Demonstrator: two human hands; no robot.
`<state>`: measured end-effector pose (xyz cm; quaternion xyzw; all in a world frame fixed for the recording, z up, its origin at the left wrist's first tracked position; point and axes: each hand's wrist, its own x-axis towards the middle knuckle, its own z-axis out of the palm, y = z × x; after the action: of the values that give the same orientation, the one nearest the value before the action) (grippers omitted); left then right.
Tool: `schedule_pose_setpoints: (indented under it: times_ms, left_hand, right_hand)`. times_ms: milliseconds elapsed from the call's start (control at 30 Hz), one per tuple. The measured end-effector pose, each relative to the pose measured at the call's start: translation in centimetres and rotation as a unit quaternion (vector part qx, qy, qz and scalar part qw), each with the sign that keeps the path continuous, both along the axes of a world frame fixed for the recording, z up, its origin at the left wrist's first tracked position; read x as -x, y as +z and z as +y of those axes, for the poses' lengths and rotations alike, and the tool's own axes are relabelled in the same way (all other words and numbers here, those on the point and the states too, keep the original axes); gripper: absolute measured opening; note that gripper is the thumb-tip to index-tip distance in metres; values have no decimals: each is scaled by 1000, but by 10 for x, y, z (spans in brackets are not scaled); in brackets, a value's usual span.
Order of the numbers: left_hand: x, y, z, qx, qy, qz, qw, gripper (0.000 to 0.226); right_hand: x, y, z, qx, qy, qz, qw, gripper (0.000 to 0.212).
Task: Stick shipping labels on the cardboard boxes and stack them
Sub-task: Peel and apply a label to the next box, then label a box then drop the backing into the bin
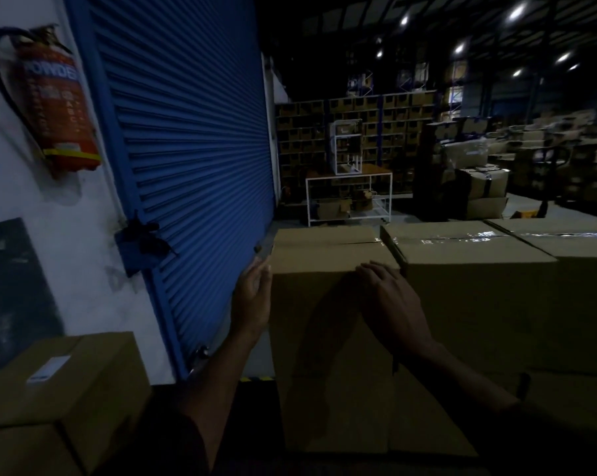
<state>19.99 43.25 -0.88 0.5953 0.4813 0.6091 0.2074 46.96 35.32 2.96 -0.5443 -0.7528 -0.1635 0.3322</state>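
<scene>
Cardboard box [328, 297] between both hands, taped box [469, 269] touching its right.

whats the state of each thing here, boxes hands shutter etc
Left hand: open, flat against the left side of the centre box.
Right hand: open, palm resting on its front face.
Plain brown cardboard centre box: flaps closed, no label visible.
Taped cardboard box to its right: sealed with clear tape.
Brown cardboard box at lower left: closed, white label on top.
Blue ribbed roller shutter: down.
Red fire extinguisher: hanging on the wall.
</scene>
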Motion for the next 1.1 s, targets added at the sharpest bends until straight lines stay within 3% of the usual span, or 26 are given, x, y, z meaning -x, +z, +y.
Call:
schedule_pose_setpoints:
  times_ms: [167,367,600,800,1100]
  left_hand:
    - [8,-29,-49,-34,69,87,993,61]
    - [43,-68,-118,-22,120,100,987,68]
    - [125,-102,-203,40,246,104,963,44]
    - [212,-117,-255,80,344,62,934,57]
    - [380,-138,-319,123,369,89,917,42]
  right_hand:
    - [50,-11,-13,1,84,23,996,54]
    - [125,-32,-31,40,176,59,982,28]
    - [223,-75,-65,130,301,122,937,36]
    - [317,-105,-100,186,359,102,909,36]
    - [474,-142,-163,255,368,85,890,47]
